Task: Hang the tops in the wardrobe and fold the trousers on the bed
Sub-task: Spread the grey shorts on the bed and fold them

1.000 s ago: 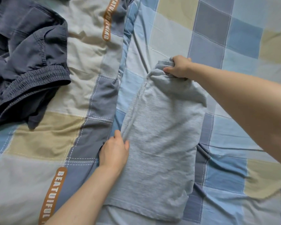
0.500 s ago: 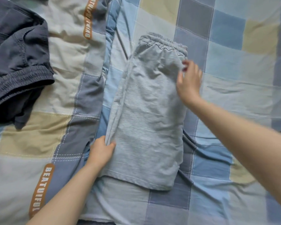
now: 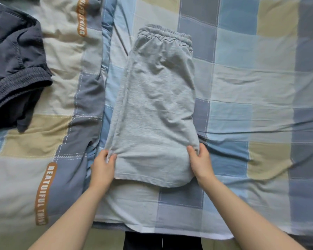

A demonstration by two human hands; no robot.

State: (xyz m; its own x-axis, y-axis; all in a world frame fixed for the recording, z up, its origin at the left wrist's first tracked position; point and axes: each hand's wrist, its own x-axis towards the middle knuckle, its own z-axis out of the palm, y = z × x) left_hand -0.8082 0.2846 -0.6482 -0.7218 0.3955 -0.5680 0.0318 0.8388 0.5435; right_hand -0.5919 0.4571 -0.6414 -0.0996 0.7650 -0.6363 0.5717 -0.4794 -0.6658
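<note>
Both hands, left hand (image 3: 103, 168) and right hand (image 3: 200, 162), are pinching the grey shorts (image 3: 155, 105) near the hem; lifting both sides evenly should keep the fold straight.

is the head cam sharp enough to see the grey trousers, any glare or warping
Head view: soft, even light, no glare; grey trousers show weave and waistband clearly; both hands slightly soft; wide-angle bends the checked bedding near the edges.

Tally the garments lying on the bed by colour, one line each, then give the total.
Light grey: 1, the grey shorts, both hands pinching the edges near the hem.
Dark navy: 1, the crumpled navy garment at the left, partly out of frame.
Total: 2 garments on the checked bedding.
</note>
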